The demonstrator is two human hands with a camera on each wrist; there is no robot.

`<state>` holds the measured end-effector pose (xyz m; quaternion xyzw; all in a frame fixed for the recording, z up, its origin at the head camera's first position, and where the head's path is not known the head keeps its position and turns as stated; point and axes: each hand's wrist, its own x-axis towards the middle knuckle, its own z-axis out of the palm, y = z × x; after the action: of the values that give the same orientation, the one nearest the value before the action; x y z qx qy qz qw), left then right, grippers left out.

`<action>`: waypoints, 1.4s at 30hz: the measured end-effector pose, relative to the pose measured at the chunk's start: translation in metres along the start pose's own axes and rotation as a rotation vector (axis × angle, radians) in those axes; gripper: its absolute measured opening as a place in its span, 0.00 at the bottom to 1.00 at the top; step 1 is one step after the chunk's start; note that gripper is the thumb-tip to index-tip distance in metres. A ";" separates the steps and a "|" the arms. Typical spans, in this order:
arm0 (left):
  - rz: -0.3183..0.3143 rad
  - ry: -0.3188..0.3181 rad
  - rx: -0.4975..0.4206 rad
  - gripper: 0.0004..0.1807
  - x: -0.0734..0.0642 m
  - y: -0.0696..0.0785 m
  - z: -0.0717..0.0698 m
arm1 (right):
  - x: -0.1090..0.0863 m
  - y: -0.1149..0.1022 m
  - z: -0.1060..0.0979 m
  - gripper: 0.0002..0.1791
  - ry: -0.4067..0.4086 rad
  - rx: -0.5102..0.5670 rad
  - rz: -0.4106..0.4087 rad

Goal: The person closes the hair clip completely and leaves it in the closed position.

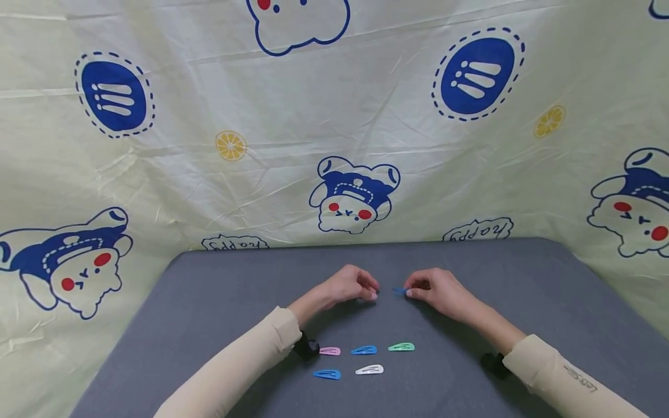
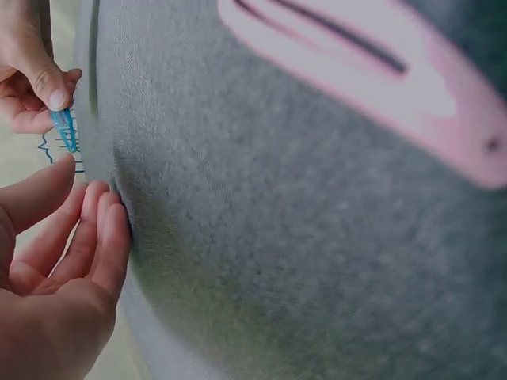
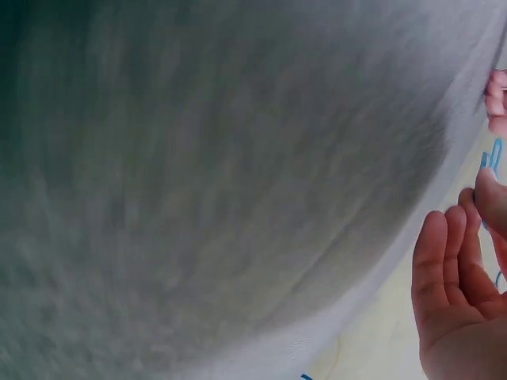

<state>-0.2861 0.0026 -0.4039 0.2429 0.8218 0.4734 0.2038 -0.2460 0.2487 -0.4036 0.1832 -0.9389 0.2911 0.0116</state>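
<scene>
Over the far part of the table, my right hand [image 1: 438, 291] pinches a blue snap hair clip [image 1: 399, 291] between thumb and fingertips. The clip points toward my left hand [image 1: 351, 284], and its two prongs look spread apart in the right wrist view [image 3: 495, 158]. My left hand is a short gap away, its fingers loosely bent with nothing between them. Nearer to me lie a pink clip [image 1: 330, 351], a blue clip [image 1: 363, 350] and a green clip [image 1: 401, 347] in a row. In front of these are another blue clip [image 1: 326, 374] and a white clip [image 1: 369, 369].
The table [image 1: 209, 302] has a dark grey cloth cover. Behind it hangs a pale curtain [image 1: 282, 104] printed with cartoon bears. The left wrist's dark camera [image 1: 306, 346] sits right beside the pink clip in the head view.
</scene>
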 end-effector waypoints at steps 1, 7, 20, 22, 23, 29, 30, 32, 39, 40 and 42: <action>0.002 0.003 0.006 0.11 -0.001 0.000 0.000 | -0.002 -0.002 0.000 0.02 0.015 0.008 0.007; 0.036 0.035 0.043 0.12 -0.010 0.004 -0.004 | -0.009 -0.015 0.001 0.02 0.100 0.044 0.032; 0.169 0.141 0.077 0.13 -0.037 0.017 -0.013 | -0.021 -0.037 0.009 0.04 0.235 0.109 0.019; 0.181 0.158 0.074 0.13 -0.042 0.020 -0.013 | -0.023 -0.041 0.010 0.05 0.257 0.118 0.008; 0.187 0.164 0.074 0.12 -0.044 0.021 -0.014 | -0.024 -0.043 0.011 0.05 0.267 0.119 0.000; 0.199 0.186 0.090 0.13 -0.058 0.024 -0.012 | -0.032 -0.055 0.014 0.06 0.292 0.110 -0.018; 0.197 0.191 0.092 0.14 -0.060 0.025 -0.011 | -0.033 -0.057 0.014 0.06 0.294 0.112 -0.018; 0.198 0.199 0.094 0.14 -0.065 0.025 -0.011 | -0.036 -0.061 0.014 0.06 0.301 0.117 -0.023; 0.180 0.210 0.102 0.14 -0.083 0.029 -0.006 | -0.047 -0.075 0.014 0.08 0.320 0.163 -0.046; 0.181 0.210 0.104 0.15 -0.086 0.030 -0.006 | -0.049 -0.077 0.014 0.08 0.319 0.173 -0.048; 0.185 0.211 0.105 0.15 -0.092 0.032 -0.005 | -0.052 -0.081 0.014 0.09 0.315 0.189 -0.043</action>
<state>-0.2091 -0.0414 -0.3643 0.2768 0.8364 0.4693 0.0590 -0.1677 0.1965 -0.3777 0.1555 -0.8897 0.4030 0.1475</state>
